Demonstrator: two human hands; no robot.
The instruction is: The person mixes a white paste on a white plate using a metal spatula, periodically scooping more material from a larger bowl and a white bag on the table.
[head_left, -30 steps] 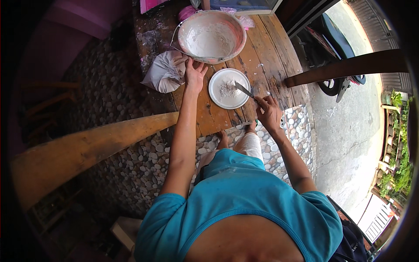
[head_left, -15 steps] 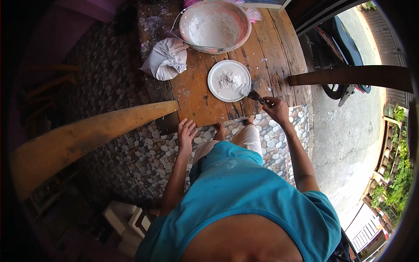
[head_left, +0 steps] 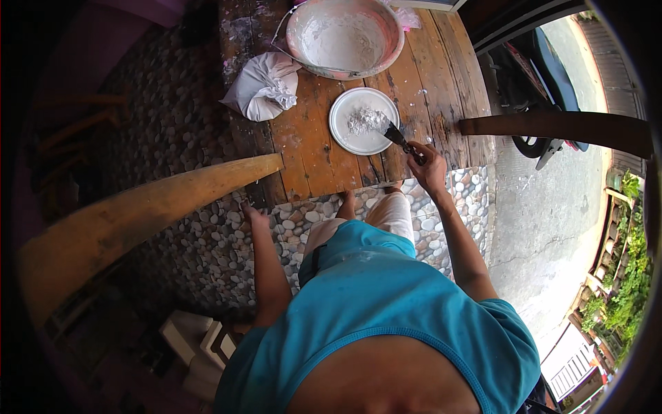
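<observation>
Right hand: closed round the handle of a putty knife [head_left: 395, 134], the hand [head_left: 429, 169] just off the near side of the tabletop.
Left hand: low by the table's near left corner; the hand [head_left: 256, 216] lies in shadow, so I cannot tell how far its fingers are spread, or whether it touches the wood. No object shows in it.
Knife blade: dark, slanting up and leftward across the right rim of a round plate, its tip at the right side of the powder; whether it touches is hard to tell.
Plate: white and shallow, the plate [head_left: 340, 140] lying flat on the boards, between the bucket and the near edge.
Powder: a loose, lumpy white heap [head_left: 365, 119] in the middle of the plate.
Step in hand: judging by the blade's place, working the white heap with the knife.
Next move calls for: a low blade angle, a firm grip and gentle pressure; the plate has no hand steadying it and could slide.
Bucket: beyond the plate, a wire-handled bucket [head_left: 329, 70], its inside coated white.
Bag: left of the bucket, a crumpled white bag [head_left: 256, 88].
Table: worn brown planks [head_left: 317, 169], spotted white.
Floor: pebble-patterned [head_left: 207, 255], below.
</observation>
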